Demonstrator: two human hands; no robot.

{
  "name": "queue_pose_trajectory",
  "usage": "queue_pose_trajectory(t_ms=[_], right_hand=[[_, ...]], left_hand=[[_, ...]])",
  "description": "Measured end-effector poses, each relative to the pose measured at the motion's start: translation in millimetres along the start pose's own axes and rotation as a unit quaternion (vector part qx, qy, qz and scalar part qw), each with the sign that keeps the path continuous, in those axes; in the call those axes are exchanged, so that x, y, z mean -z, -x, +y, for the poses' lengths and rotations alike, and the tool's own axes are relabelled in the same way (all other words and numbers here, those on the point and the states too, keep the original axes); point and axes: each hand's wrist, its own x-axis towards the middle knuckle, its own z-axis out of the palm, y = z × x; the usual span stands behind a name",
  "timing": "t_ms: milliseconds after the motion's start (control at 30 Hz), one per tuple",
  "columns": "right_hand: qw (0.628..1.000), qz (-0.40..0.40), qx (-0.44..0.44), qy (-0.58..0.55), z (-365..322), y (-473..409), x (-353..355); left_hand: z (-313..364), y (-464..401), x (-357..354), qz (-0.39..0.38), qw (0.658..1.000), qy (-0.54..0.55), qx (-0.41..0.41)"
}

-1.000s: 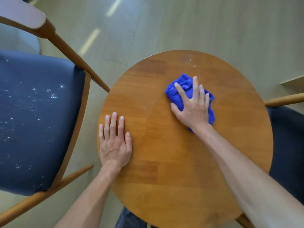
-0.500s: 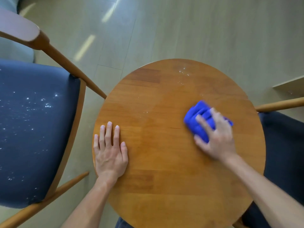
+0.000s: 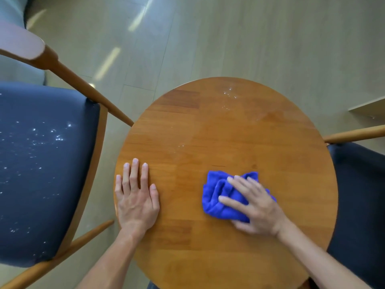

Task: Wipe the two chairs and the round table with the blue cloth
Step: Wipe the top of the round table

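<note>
The round wooden table (image 3: 208, 126) fills the middle of the view. My right hand (image 3: 258, 205) presses the bunched blue cloth (image 3: 218, 199) flat on the table's right half, fingers spread over it. My left hand (image 3: 136, 197) lies flat on the table near its left edge, fingers apart, holding nothing. Small wet droplets (image 3: 229, 94) glint on the table's far part. The left chair (image 3: 41, 174) has a dark blue seat speckled with white spots. Only the seat edge and armrest of the right chair (image 3: 362, 195) show.
Pale wooden floor (image 3: 229, 38) lies beyond the table. The left chair's wooden armrest (image 3: 87, 88) slants toward the table's left edge. The right chair's armrest (image 3: 354, 134) nearly meets the table's right rim. A low light-coloured ledge (image 3: 370, 107) sits at far right.
My right hand has swept the blue cloth from the table's far middle to the right and then back toward me and the centre. My left hand has stayed flat.
</note>
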Motion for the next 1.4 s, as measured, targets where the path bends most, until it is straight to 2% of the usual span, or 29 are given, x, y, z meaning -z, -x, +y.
queue_pose_trajectory(t_ms=[33, 67, 100, 167, 200, 233, 267, 333, 400, 467, 533, 567, 633, 700, 767, 833, 867, 900, 967, 1033, 1100, 1133, 1233, 1333, 1400], right_hand=[[0.999, 0.025, -0.044, 0.019, 29.8, -10.5, 1.8], [0.987, 0.064, -0.145, 0.039, 53.9, -27.5, 1.2], [0.952, 0.102, -0.285, 0.056, 70.4, -51.3, 0.1], [0.827, 0.155, -0.537, 0.054, 73.6, -105.8, -11.4], [0.788, 0.155, -0.593, 0.061, 57.7, -126.0, -16.2], [0.785, 0.154, -0.596, 0.075, 33.2, -136.8, -19.5], [0.817, 0.149, -0.551, 0.081, 2.1, -135.5, -25.0], [0.917, 0.109, -0.38, 0.054, -69.1, -101.8, -31.7], [0.98, 0.056, -0.192, 0.012, -107.4, -59.4, -27.5], [0.999, 0.017, -0.04, -0.025, -88.7, -43.4, -19.0], [0.999, -0.002, 0.041, -0.028, -49.6, -62.0, -15.4], [0.999, -0.002, 0.045, -0.024, -32.2, -79.3, -15.5], [0.999, 0.032, -0.017, -0.005, -4.5, -129.0, -23.0], [0.984, 0.077, -0.159, 0.035, 12.2, -190.3, -36.8], [0.935, 0.096, -0.338, 0.042, 10.0, -246.1, -41.1], [0.908, 0.113, -0.402, 0.034, -14.4, -269.3, -45.5], [0.917, 0.112, -0.381, 0.022, -34.0, -264.5, -47.1], [0.94, 0.108, -0.325, 0.009, -54.1, -250.3, -49.5], [0.981, 0.08, -0.174, -0.026, -82.3, -215.4, -48.5], [0.998, 0.05, -0.016, -0.038, -61.7, -213.6, -44.7], [0.997, 0.027, 0.066, -0.005, -23.3, -238.6, -44.4], [0.999, 0.018, 0.046, 0.007, -7.4, -252.8, -45.9], [0.986, 0.04, -0.159, 0.009, 27.6, -273.2, -43.6], [0.955, 0.062, -0.284, 0.05, 83.8, -237.6, -23.8], [0.912, 0.082, -0.396, 0.066, 125.1, -189.0, -3.6]], left_hand=[[-0.2, 0.0, -0.4, 0.0, 1.0, -0.005, -0.001], [-0.5, 0.6, -0.4, -0.002, 1.0, -0.007, -0.002], [-1.2, 1.4, -0.3, -0.003, 1.0, -0.007, -0.001], [-1.9, 1.7, 0.1, -0.003, 1.0, -0.01, -0.001], [-1.8, 1.1, 0.2, -0.006, 1.0, -0.011, 0.001], [-1.9, 0.4, 0.4, -0.008, 1.0, -0.009, 0.001], [-2.0, 0.1, 0.7, -0.009, 1.0, -0.006, 0.0], [-3.0, 0.7, 2.1, -0.012, 1.0, 0.0, -0.001], [-2.9, -0.1, 2.8, -0.007, 1.0, 0.006, 0.001], [-1.9, 0.6, 2.9, -0.007, 1.0, 0.011, -0.002], [-1.9, -0.9, 1.9, -0.006, 1.0, 0.003, -0.007], [-1.7, -1.2, 1.8, -0.006, 1.0, -0.003, -0.011], [-1.5, -0.3, 2.9, -0.005, 1.0, -0.002, -0.012], [-0.8, 0.3, 1.9, -0.007, 1.0, -0.004, -0.007], [-1.4, 0.8, -0.3, -0.004, 1.0, -0.006, -0.004], [-2.0, 0.8, -1.0, -0.001, 1.0, -0.009, -0.004], [-1.9, 0.8, -0.1, 0.0, 1.0, -0.009, -0.005], [-1.7, 1.0, 1.4, 0.002, 1.0, -0.004, -0.005], [-0.9, 1.7, 3.8, 0.01, 1.0, 0.018, -0.003], [0.5, 0.5, 3.0, 0.021, 0.999, 0.031, 0.003], [0.2, 0.4, 0.5, 0.023, 0.999, 0.032, 0.0], [-1.0, 0.7, -0.2, 0.025, 0.999, 0.033, -0.003], [-2.1, 1.2, -0.3, 0.027, 0.999, 0.036, -0.002], [-2.9, 1.5, 0.1, 0.022, 0.999, 0.037, -0.002], [-3.0, 1.2, 1.1, 0.021, 0.999, 0.04, -0.001]])
